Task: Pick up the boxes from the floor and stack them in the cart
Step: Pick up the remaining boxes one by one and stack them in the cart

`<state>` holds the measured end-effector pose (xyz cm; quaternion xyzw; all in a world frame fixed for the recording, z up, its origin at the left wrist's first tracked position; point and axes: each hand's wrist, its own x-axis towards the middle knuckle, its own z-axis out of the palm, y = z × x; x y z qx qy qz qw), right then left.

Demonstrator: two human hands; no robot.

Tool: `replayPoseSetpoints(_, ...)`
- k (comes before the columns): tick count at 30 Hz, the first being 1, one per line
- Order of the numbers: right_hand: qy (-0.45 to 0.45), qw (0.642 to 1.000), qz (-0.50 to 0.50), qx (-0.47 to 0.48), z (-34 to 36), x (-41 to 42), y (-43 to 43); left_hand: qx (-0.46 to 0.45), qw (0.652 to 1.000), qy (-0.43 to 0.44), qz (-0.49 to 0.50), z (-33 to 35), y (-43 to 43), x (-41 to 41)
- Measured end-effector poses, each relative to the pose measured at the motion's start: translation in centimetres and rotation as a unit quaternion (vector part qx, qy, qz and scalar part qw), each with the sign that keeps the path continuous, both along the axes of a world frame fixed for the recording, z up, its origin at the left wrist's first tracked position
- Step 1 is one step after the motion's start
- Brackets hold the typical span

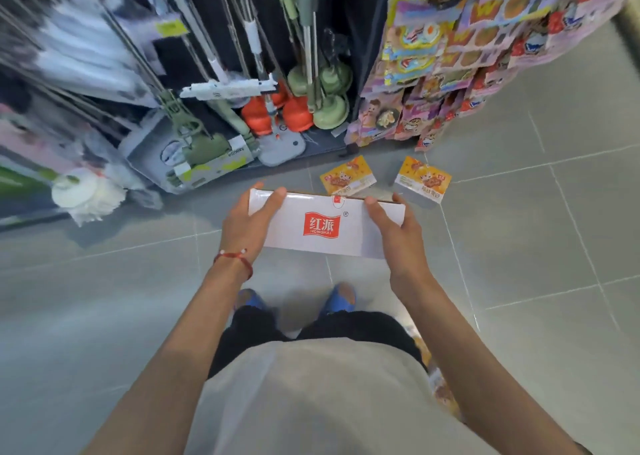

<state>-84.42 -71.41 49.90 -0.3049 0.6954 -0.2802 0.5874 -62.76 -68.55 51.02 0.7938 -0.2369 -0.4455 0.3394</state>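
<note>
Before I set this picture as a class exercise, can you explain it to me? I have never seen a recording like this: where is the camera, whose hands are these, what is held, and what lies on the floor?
There is no machine here. A person wears one wide-angle camera on the head, looking forward and down, so you see their own arms and blue shoes. The left hand and the right hand grip a white box with a red logo, one at each end, above the grey tiled floor. On the floor beyond it lie a small orange box and a second orange box, apart from each other. Behind them stand mops and a snack display. No cart shows in this picture.
</note>
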Motion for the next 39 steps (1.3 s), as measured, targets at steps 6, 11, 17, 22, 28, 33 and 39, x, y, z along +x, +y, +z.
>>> replayPoseSetpoints(6,-0.013,0.994,0.112,-0.012,1.6,7.4,2.6,-0.006,0.992,0.020,0.126,0.5,7.7,6.2)
replayPoseSetpoints(11,-0.016,0.980,0.199,-0.006,1.7,15.5,7.4,-0.011,0.976,0.028,0.217,0.8,16.2,12.8)
replayPoseSetpoints(17,-0.003,0.960,0.280,0.007,1.6,26.4,15.5,-0.022,0.955,0.004,0.294,1.2,26.9,21.4)
replayPoseSetpoints(22,-0.005,0.934,0.357,-0.003,1.7,34.8,21.8,-0.017,0.937,-0.010,0.350,1.3,35.0,27.5)
replayPoseSetpoints(28,-0.024,0.890,0.455,-0.004,2.2,42.9,26.0,-0.009,0.901,-0.020,0.433,0.8,41.7,33.3)
replayPoseSetpoints(33,-0.037,0.855,0.518,0.001,1.4,50.2,26.9,-0.015,0.853,-0.025,0.521,0.8,43.6,37.6)
replayPoseSetpoints(39,-0.062,0.812,0.580,-0.008,1.9,61.2,26.5,0.005,0.800,-0.072,0.596,1.8,44.1,44.2)
